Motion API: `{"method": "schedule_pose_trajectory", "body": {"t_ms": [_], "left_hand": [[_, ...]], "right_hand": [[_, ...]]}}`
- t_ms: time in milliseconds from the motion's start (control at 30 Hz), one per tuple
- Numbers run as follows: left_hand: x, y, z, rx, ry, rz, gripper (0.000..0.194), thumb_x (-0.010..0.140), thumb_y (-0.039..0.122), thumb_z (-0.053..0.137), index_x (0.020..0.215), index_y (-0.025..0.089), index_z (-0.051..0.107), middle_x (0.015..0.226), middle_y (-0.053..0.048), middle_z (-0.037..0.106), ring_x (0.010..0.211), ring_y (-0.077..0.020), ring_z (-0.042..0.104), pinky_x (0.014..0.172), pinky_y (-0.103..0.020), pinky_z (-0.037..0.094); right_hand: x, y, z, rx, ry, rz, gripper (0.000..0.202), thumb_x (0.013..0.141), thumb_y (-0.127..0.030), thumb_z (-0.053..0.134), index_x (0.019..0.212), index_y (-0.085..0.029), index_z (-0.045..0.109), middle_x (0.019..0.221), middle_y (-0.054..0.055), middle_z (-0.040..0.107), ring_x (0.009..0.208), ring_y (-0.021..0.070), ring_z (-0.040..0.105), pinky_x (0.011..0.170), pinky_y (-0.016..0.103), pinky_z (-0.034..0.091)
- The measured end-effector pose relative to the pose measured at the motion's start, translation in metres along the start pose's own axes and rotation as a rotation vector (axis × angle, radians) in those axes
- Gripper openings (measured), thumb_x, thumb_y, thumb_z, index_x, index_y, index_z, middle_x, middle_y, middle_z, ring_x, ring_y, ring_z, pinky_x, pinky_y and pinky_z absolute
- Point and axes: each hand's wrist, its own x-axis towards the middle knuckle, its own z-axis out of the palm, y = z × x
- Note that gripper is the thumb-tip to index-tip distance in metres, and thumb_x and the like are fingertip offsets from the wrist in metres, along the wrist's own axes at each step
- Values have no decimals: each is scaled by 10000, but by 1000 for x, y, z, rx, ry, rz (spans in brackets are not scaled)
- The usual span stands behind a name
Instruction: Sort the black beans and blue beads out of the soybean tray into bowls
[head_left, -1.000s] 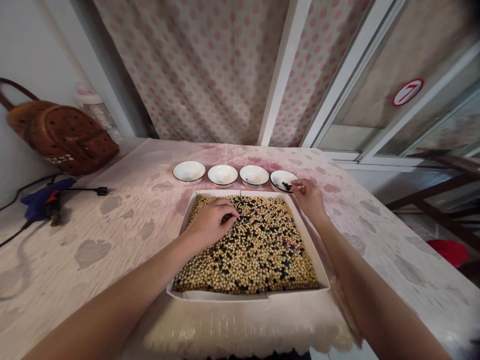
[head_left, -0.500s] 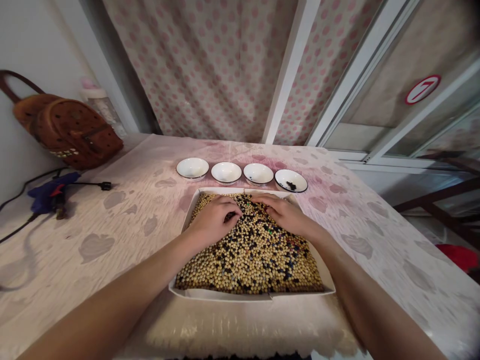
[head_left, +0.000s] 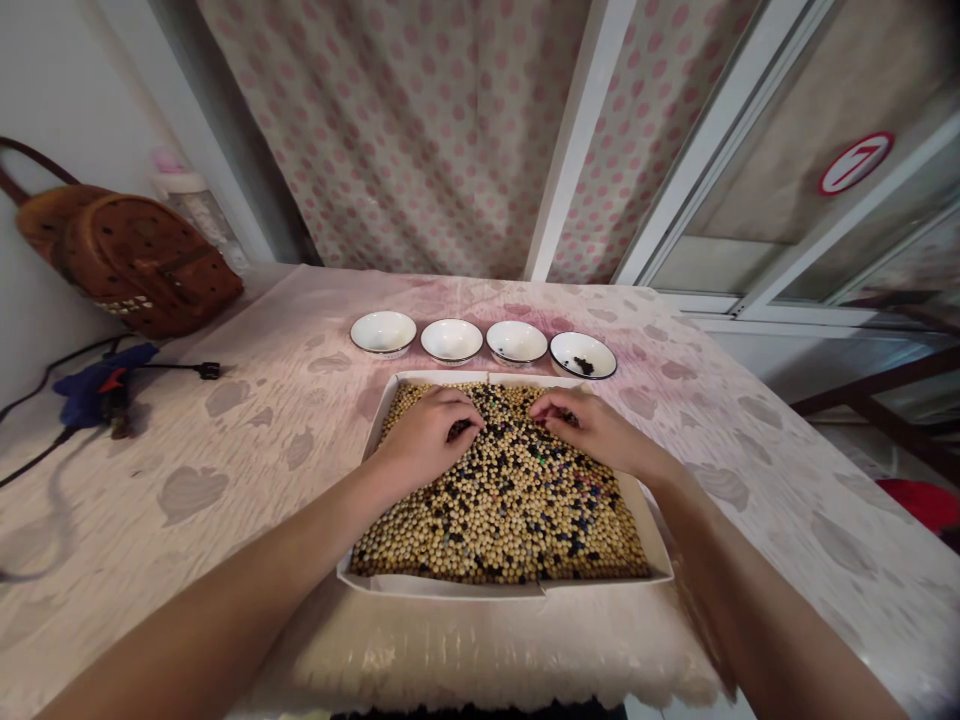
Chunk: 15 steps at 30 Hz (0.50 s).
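A shallow white box [head_left: 606, 582] holds a spread of small round tan and black pieces, like beans or beads [head_left: 487, 520], with a few green and blue ones among them. Over its left back part my left hand [head_left: 431, 435] is curled, thumb and forefinger closed together at the pieces. My right hand [head_left: 596, 430] hovers at the back right of the box, fingers bent towards the thumb. Whatever either hand pinches is too small to make out. Behind the box, the rightmost white bowl [head_left: 562, 352] has a small cluster of black pieces in it.
Three more white bowls with dark rims, a left one [head_left: 382, 332], a second [head_left: 451, 341] and a third [head_left: 517, 342], continue the row. On the left are a blue glue gun [head_left: 94, 388] with its cord, a brown backpack [head_left: 150, 262] and a bottle [head_left: 196, 205]. A patterned cloth [head_left: 262, 480] covers the table.
My right hand has drawn back to the right, and its fingers have gone from stretched out to curled. My left hand has stayed nearly in place.
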Motion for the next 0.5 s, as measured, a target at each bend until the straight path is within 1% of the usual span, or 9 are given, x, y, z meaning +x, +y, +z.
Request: {"method": "schedule_pose_trajectory", "body": {"t_ms": [133, 200, 267, 367, 500], "left_hand": [[0, 0, 0, 5, -1, 2, 142, 890, 151, 596, 929, 219, 714, 1004, -33, 690, 995, -207, 602, 921, -406, 499], [0, 0, -1, 5, -5, -1, 139, 887, 149, 600, 927, 216, 716, 1004, -35, 689, 995, -209, 600, 921, -407, 498], [0, 1, -1, 1, -8, -2, 137, 883, 143, 605, 924, 209, 718, 1003, -39, 689, 996, -208, 599, 923, -404, 498], [-1, 2, -2, -9, -3, -1, 133, 878, 135, 611, 915, 201, 721, 997, -43, 691, 993, -207, 599, 927, -400, 498], [0, 2, -2, -15, -7, -8, 135, 877, 138, 613, 914, 209, 722, 1001, -41, 691, 998, -211, 598, 929, -410, 498]], "right_hand": [[-4, -7, 0, -120, -53, -39, 187, 859, -206, 578, 1023, -236, 663, 1051, 58, 686, 950, 220, 624, 872, 406, 486], [-6, -9, 1, -172, -70, -58, 187, 867, -196, 577, 1034, -235, 652, 1085, 63, 669, 1015, 234, 601, 908, 423, 463], [-7, -9, 2, -198, -72, -71, 167, 877, -176, 569, 1019, -228, 641, 1085, 62, 658, 1042, 233, 582, 923, 415, 447], [-7, -6, 3, -199, -62, -74, 133, 884, -152, 562, 976, -224, 626, 1047, 53, 651, 1013, 216, 578, 903, 385, 439], [-5, 0, 4, -179, -61, -51, 101, 890, -156, 554, 915, -215, 633, 967, 43, 647, 910, 193, 588, 814, 349, 442]]}}
